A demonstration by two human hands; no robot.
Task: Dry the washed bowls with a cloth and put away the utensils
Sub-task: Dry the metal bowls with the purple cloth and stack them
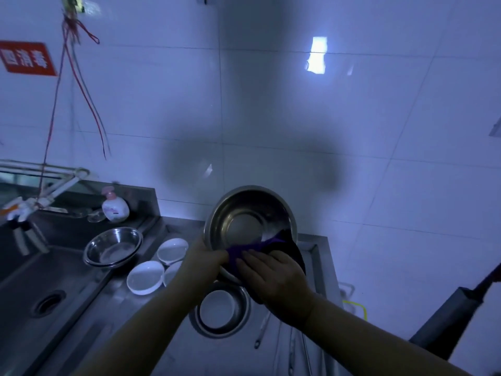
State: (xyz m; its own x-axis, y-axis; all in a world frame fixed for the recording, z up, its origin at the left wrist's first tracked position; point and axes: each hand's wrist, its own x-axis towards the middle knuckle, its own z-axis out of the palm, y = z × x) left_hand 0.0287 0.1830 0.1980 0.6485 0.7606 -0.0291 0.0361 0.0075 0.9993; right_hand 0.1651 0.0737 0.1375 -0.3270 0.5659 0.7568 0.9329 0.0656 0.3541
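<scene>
A steel bowl [245, 215] is tilted toward me above the counter. My left hand [204, 256] grips its near left rim. My right hand [273, 275] holds a purple cloth [260, 246] against the bowl's lower rim, the cloth draped over the edge and partly inside. On the counter lie three small white dishes [145, 276], another steel bowl [113, 246] by the sink, and a white bowl [218, 308] nested in a steel bowl below my hands. Long metal utensils [261, 332] lie at the counter's right.
A steel sink [32, 278] with a drain fills the left. A faucet [54, 185] and a pink-capped soap bottle [115, 207] stand behind it. Red strings hang from the tiled wall. A dark object [450, 316] leans at the right.
</scene>
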